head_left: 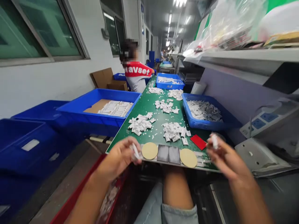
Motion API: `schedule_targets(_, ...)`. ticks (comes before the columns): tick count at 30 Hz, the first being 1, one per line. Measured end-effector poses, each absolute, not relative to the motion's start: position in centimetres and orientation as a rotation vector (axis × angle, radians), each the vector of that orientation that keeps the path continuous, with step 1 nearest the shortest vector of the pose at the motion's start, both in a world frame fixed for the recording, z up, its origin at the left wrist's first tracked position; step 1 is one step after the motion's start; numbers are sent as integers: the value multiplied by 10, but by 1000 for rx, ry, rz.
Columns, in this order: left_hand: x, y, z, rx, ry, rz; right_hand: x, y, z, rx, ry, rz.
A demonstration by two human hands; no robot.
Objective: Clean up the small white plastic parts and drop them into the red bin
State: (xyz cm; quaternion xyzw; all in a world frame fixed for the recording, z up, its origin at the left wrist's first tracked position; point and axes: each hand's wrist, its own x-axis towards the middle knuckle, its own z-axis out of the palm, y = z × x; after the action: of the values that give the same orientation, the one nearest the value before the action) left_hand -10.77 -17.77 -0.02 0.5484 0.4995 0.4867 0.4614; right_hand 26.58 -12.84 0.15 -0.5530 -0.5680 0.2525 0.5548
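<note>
At the left of the table's near edge, my left hand [119, 155] pinches a small white plastic piece [135, 151]. My right hand [225, 155] is raised at the right edge with another small white plastic piece [214, 142] between its fingers. Both hands are blurred, so the pieces' exact shape is unclear. Between them, two round tan pads [149, 151] and two dark grey square pads [163, 153] lie along the table's front edge. Just beyond are a left pile of white pieces [140, 123] and a right pile of white pieces [173, 131]. A red flat card [198, 142] rests near my right hand.
On the green table [149, 104], a blue basket [198, 123] of white pieces stands right; a blue tray [169, 85] sits farther back. Left is a large blue bin [100, 118] with cardboard and white parts. A person [136, 73] is beyond. A shelf [243, 54] overhangs the right.
</note>
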Motion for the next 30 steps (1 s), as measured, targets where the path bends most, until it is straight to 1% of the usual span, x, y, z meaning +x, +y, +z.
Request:
schedule_targets(1,-111,-172,6,1210,1263,1352,271,-125,4,-1284,-1290,668)
schedule_targets(3,-110,-160,8,1025,1336,1585,274,-122,1,-1224,-1101,919)
schedule_targets(5,-98,-151,-6,1004,1370,1670,266,-125,-11,-1230,-975,1065)
schedule_targets(7,-81,-146,-27,1156,1396,1632,250,-132,-30,-1329,-1050,1068)
schedule_targets(9,-68,-144,-47,1482,1472,1510,237,-139,-47,-1426,-1336,902)
schedule_targets(13,-63,-148,-64,2083,1674,1155,237,-147,-67,-1456,-1992,296)
schedule_targets(16,-67,-152,-60,2274,1804,929,244,-148,-69,-1463,-2181,-48)
schedule_targets(19,-67,-155,-54,2358,1882,756,244,-148,-66,-1469,-2282,-306)
schedule_targets(23,-65,-159,-49,2379,1807,675,240,-151,-62,-1413,-2383,-468)
schedule_targets(30,-67,-159,-49,2348,1798,705,238,-150,-61,-1436,-2405,-515)
